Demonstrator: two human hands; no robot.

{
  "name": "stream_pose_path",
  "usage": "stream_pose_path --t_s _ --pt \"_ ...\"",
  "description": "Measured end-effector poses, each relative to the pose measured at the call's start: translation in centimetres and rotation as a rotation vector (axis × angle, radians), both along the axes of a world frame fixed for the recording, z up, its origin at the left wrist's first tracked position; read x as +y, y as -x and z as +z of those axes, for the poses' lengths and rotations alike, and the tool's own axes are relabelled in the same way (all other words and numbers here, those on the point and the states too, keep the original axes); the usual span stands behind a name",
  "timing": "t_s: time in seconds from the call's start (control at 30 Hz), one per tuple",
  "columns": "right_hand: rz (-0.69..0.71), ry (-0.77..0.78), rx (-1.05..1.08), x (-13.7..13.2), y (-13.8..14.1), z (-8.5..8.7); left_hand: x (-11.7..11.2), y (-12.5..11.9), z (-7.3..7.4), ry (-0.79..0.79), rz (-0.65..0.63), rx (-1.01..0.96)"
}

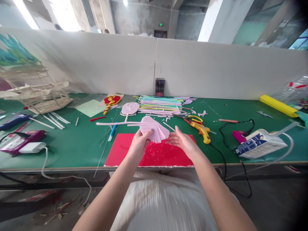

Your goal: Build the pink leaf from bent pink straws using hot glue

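My left hand (141, 141) grips a pale pink, fan-shaped bundle of pleated strips (156, 131), thumb on the near face. Two long strips of the same colour (115, 124) stick out from it to the left. Beside the fan's right edge is my right hand (181, 141), fingers stretched out and thumb raised; whether its fingertips touch the fan I cannot tell. Both hands are above a red mat (125, 144) scattered with small pale scraps. Past the fan lie a flat pink coiled disc on a stick (130, 108) and a pile of coloured strips (161, 105).
A yellow glue gun (203, 131) with a black cord and yellow-handled pliers (196, 119) lie to the right, near a drink carton (262, 144). At left are a purple power strip (24, 141), clear glue sticks (55, 120) and a stick-built model (43, 89). A white partition (96, 61) stands behind.
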State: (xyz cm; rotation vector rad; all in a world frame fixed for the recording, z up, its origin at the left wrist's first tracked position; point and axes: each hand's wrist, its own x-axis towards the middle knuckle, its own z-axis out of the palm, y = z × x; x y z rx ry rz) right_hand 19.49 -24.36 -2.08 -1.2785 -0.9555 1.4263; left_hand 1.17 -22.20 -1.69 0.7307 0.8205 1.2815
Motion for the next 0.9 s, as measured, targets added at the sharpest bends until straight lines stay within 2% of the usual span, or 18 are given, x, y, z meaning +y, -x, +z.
stream_pose_path --t_s 0.1,0.2,0.33,0.47,0.6,0.67,0.73,0.8,0.9 --pt "-0.057 -0.004 0.164 0.3 1.1 -0.5 -0.9 -0.2 -0.7 0.046 -0.034 0.015" --pt "-0.146 -0.044 0.147 0.7 1.5 -1.3 -1.7 0.1 -1.4 0.13 -0.037 0.03" --pt "-0.192 -0.058 -0.007 1.0 1.4 -2.6 -2.9 1.1 -2.0 0.214 -0.098 0.047" --pt "-0.164 -0.133 -0.163 1.5 1.0 -3.9 -4.0 2.2 -2.2 0.206 -0.159 0.073" --pt "-0.111 -0.225 -0.355 2.0 0.5 -4.3 -4.6 3.2 -1.9 0.231 -0.248 0.282" --pt "-0.165 -0.292 -0.537 2.0 0.3 -4.1 -4.8 3.6 -1.6 0.235 -0.306 0.428" --pt "-0.273 -0.361 -0.711 1.7 0.2 -3.7 -5.0 3.9 -1.2 0.212 -0.323 0.531" --pt "-0.327 -0.381 -0.778 1.3 0.3 -3.2 -5.1 3.7 -0.8 0.13 -0.292 0.573" --pt "-0.252 -0.36 -0.669 0.8 0.9 -2.4 -4.9 2.3 0.0 -0.176 -0.126 0.672"
